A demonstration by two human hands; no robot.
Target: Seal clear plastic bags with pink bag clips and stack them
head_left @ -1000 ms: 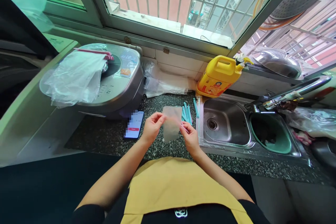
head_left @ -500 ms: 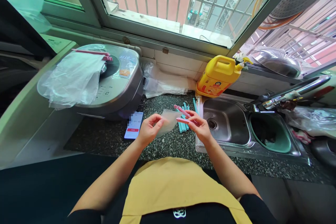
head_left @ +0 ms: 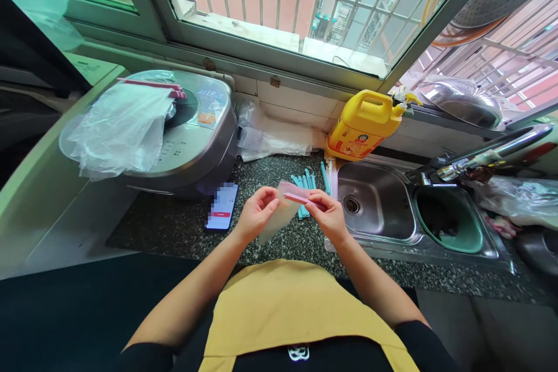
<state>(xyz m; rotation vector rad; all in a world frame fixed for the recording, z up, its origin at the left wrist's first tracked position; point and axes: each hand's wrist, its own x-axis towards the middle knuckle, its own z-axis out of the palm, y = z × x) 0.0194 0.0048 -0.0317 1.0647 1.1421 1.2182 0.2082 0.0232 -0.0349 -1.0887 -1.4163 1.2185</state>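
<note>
My left hand (head_left: 257, 212) pinches a translucent plastic bag (head_left: 275, 222) by its upper edge, and the bag hangs toward the counter. In my right hand (head_left: 328, 216) is a pink bag sealing clip (head_left: 299, 199), its long bar lying across the top of the bag. Whether the clip is fastened there I cannot tell; my fingers hide its right end. Several teal sealing clips (head_left: 307, 179) lie on the counter just behind my right hand. One more teal clip (head_left: 325, 177) lies beside the sink edge.
A phone (head_left: 222, 206) lies left of my left hand. Clipped plastic bags (head_left: 120, 128) rest on the rice cooker (head_left: 218, 139). More bags (head_left: 279, 139) lie along the wall. A yellow jug (head_left: 364, 125) stands behind the sink (head_left: 377, 203); a green basin (head_left: 473, 232) sits further right.
The pink clip, spread in two arms before, now lies across the bag's top edge. My hands have come closer together, and the bag has shifted right and hangs lower.
</note>
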